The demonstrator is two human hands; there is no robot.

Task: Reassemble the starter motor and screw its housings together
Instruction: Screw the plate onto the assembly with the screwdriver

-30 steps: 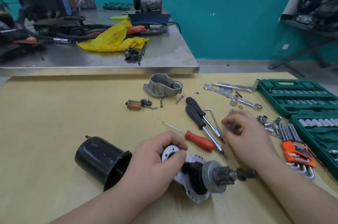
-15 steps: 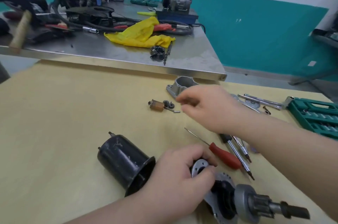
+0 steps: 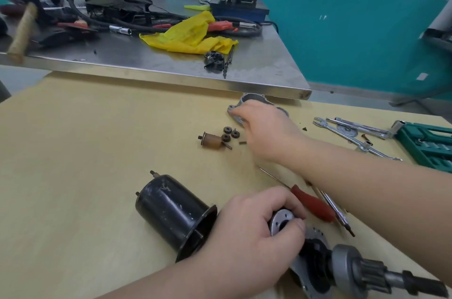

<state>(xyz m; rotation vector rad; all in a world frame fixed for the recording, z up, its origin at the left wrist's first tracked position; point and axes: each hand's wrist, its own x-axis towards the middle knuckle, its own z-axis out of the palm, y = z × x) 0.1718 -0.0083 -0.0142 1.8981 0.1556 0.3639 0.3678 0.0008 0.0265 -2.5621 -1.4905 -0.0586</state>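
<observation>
The black motor can (image 3: 171, 213) lies on its side on the yellow table. My left hand (image 3: 247, 232) grips the silver ring plate (image 3: 281, 219) joined to it. The grey pinion drive and shaft (image 3: 359, 271) stick out to the lower right. Farther back, my right hand (image 3: 266, 132) reaches over the grey nose housing (image 3: 252, 97) with fingers curled on its left flange, hiding most of it. Three small gears (image 3: 230, 133) and a brown cylindrical part (image 3: 212, 141) lie just left of that hand.
A red-handled screwdriver (image 3: 313, 203) and other drivers lie under my right forearm. Wrenches (image 3: 352, 132) and a green socket case (image 3: 428, 144) sit at the right. A steel bench (image 3: 244, 71) with a yellow cloth (image 3: 188, 37), cables and tools borders the table's far edge.
My right hand has left the tools at the right, travelled back and left, and now lies over the grey nose housing. My left hand has kept its grip on the ring plate.
</observation>
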